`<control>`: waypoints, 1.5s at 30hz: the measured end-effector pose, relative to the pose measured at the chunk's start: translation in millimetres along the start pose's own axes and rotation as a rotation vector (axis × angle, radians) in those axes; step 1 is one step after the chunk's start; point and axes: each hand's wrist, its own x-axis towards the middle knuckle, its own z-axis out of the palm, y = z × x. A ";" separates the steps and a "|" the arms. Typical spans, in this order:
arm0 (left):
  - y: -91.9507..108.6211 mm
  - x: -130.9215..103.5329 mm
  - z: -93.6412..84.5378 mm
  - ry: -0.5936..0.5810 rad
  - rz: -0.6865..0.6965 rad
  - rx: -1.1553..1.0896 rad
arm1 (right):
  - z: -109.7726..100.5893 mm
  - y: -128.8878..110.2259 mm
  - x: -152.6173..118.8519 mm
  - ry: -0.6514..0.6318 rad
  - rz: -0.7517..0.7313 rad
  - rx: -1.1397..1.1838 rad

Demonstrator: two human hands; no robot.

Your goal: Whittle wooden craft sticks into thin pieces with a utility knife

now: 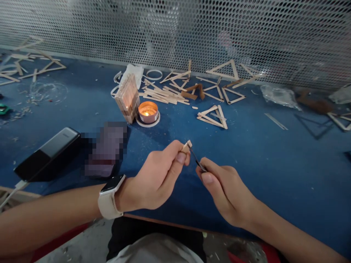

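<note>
Pinched between the thumb and fingers of my left hand (pixel 160 173) is a small pale piece of wood (pixel 187 145), its end sticking out past the fingertips. My right hand (pixel 226 186) is closed on a thin dark blade (pixel 201 166). The blade's tip touches the side of the wooden piece, just beyond my left fingertips. Most of the blade's handle is hidden in my right fist, so its exact kind is unclear. Both hands are held over the blue tabletop (pixel 263 157) near its front edge.
A lit candle in a tin (pixel 148 114) stands beside an upright block of wooden sticks (pixel 127 100). Behind lie loose sticks (pixel 157 94) and stick triangles (pixel 212 117). A phone (pixel 108 148) and a black power bank (pixel 49 153) are at left. Perforated metal mesh (pixel 170 33) bounds the back.
</note>
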 end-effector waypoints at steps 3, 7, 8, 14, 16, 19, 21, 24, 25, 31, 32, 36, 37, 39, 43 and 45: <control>1.2 -0.3 1.6 -0.072 0.009 0.037 | -0.5 -0.8 -0.5 -0.009 -0.012 0.012; 1.8 -1.5 3.1 -0.009 0.019 -0.013 | -0.8 -0.6 -1.3 0.000 0.004 0.036; 1.9 -1.7 3.1 0.019 -0.002 -0.030 | -0.6 0.0 -1.4 -0.007 0.015 0.027; 2.3 -0.1 2.3 -0.011 -0.001 -0.046 | 0.8 1.8 -1.7 -0.006 0.016 0.042; 1.9 0.6 2.2 0.048 -0.003 -0.071 | 0.7 0.6 -0.9 -0.003 0.022 0.037; 1.6 0.7 1.7 0.013 -0.021 -0.034 | -0.2 -2.5 0.5 -0.003 0.016 0.026; 2.7 0.8 0.9 -0.060 -0.022 0.014 | -1.6 -4.6 1.1 0.001 0.012 0.044; 5.2 1.9 -1.1 -0.047 -0.029 -0.003 | -3.7 -5.6 1.6 -0.002 0.024 0.064; 5.6 2.4 -1.7 -0.023 -0.040 -0.025 | -4.1 -5.4 1.9 -0.006 0.029 0.058; 1.9 2.0 -0.4 -0.063 -0.058 0.020 | -1.5 -6.7 4.1 0.011 0.063 0.033; 1.4 1.8 0.5 -0.085 -0.054 0.031 | -0.9 -7.5 4.2 0.013 0.065 0.044; 2.1 1.9 1.9 -0.027 -0.061 -0.028 | 1.0 -7.2 2.8 0.012 0.075 0.072; 2.3 2.2 1.6 0.009 -0.063 -0.052 | 1.3 -6.3 2.4 0.010 0.076 0.075; 2.4 2.6 0.6 0.023 -0.048 -0.062 | 1.7 -4.6 1.8 0.006 0.074 0.078; 2.1 1.1 1.2 -0.086 -0.040 0.017 | 1.0 -6.4 2.2 -0.002 0.064 0.099; 2.4 -0.1 2.9 -0.099 -0.051 -0.007 | 0.3 -9.3 2.4 -0.006 0.071 0.103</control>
